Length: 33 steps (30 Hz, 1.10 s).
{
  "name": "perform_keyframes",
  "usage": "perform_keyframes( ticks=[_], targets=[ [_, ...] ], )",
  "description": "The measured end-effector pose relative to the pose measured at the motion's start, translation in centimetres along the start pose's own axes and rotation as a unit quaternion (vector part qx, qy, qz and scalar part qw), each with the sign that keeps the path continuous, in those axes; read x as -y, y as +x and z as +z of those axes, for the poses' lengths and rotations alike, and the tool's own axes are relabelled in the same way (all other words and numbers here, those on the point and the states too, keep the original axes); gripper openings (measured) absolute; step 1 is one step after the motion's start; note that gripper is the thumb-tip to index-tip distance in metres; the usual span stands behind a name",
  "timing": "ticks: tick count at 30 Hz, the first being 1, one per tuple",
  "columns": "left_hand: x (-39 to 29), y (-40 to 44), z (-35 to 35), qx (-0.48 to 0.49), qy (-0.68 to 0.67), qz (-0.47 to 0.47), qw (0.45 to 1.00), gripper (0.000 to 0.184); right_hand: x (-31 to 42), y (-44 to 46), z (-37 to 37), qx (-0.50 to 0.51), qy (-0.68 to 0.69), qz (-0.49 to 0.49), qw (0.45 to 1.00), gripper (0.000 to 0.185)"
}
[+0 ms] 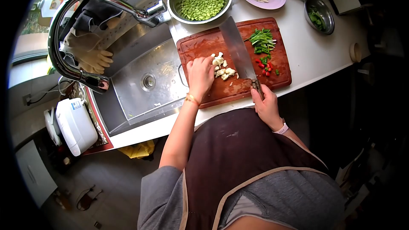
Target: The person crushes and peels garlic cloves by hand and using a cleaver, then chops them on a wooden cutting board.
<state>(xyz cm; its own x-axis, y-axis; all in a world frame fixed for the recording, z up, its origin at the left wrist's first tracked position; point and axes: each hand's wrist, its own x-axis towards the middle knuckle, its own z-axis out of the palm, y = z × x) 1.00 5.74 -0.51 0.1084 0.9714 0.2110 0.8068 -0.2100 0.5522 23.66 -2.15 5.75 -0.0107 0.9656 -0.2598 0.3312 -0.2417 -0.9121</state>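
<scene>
A wooden cutting board lies on the counter beside the sink. My right hand is wrapped round the handle of a wide cleaver, whose blade points away over the board. My left hand rests on the board with its fingers bent at the left edge of the white garlic pieces; whether its fingertips grip a piece is hidden. To the right of the blade lie cut green stalks and chopped red chili.
Behind the board stand a steel bowl of green beans and a pink plate with white pieces. A small metal bowl holds green leaves. To the left are the sink, a curved faucet and rubber gloves.
</scene>
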Motion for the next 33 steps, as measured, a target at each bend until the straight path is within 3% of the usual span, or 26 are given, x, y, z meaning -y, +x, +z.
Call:
perform_keyframes(
  ticks=[3, 6, 8, 10, 13, 15, 18, 27, 28, 30, 32, 33],
  targets=[
    [-1.0, 2.0, 0.7, -0.002, 0.066, 0.035, 0.997, 0.024, 0.2, -0.1, -0.3, -0.003, 0.007, 0.004, 1.0, 0.017],
    [-0.6, 2.8, 0.9, 0.091, 0.117, 0.011, 0.989, 0.024, -0.3, -0.3, -0.5, -0.01, 0.003, 0.012, 1.0, 0.018],
    [0.1, 3.0, 0.6, 0.086, 0.019, -0.025, 0.996, 0.023, -0.7, -0.4, -0.6, -0.028, 0.008, 0.007, 1.0, 0.018],
    [0.8, 2.9, 0.3, 0.099, -0.205, -0.133, 0.965, 0.018, -1.1, -0.5, -0.9, -0.034, 0.012, 0.013, 0.999, 0.019],
    [0.8, 2.9, -1.6, 0.145, -0.283, -0.176, 0.932, 0.015, -1.3, -0.2, -1.2, -0.036, 0.014, 0.02, 0.999, 0.019],
    [0.8, 2.8, -2.2, 0.141, -0.113, -0.01, 0.984, 0.014, -1.3, 0.1, -1.4, -0.032, 0.013, 0.024, 0.999, 0.019],
    [0.4, 3.1, -1.9, 0.121, -0.06, -0.08, 0.988, 0.013, -1.3, 0.5, -1.4, -0.023, 0.017, 0.031, 0.999, 0.019],
    [0.7, 3.5, 1.1, 0.084, 0.122, -0.04, 0.988, 0.019, -1.1, 0.4, -1.0, -0.01, 0.029, 0.025, 0.999, 0.02],
    [0.6, 3.7, 0.4, 0.117, -0.054, -0.138, 0.982, 0.02, -1.2, 0.3, -1.1, -0.013, 0.027, 0.022, 0.999, 0.02],
    [0.3, 3.8, -1.0, 0.126, -0.401, -0.267, 0.867, 0.023, -1.3, 0.3, -1.2, -0.018, 0.024, 0.02, 0.999, 0.02],
    [-2.1, 3.8, -4.7, 0.13, -0.573, -0.313, 0.747, 0.021, -1.5, 0.2, -1.2, -0.021, 0.021, 0.018, 0.999, 0.02],
    [-3.3, 3.6, -6.4, 0.13, -0.572, -0.315, 0.746, 0.021, -1.6, 0.2, -1.2, -0.02, 0.021, 0.02, 0.999, 0.02]
  ],
)
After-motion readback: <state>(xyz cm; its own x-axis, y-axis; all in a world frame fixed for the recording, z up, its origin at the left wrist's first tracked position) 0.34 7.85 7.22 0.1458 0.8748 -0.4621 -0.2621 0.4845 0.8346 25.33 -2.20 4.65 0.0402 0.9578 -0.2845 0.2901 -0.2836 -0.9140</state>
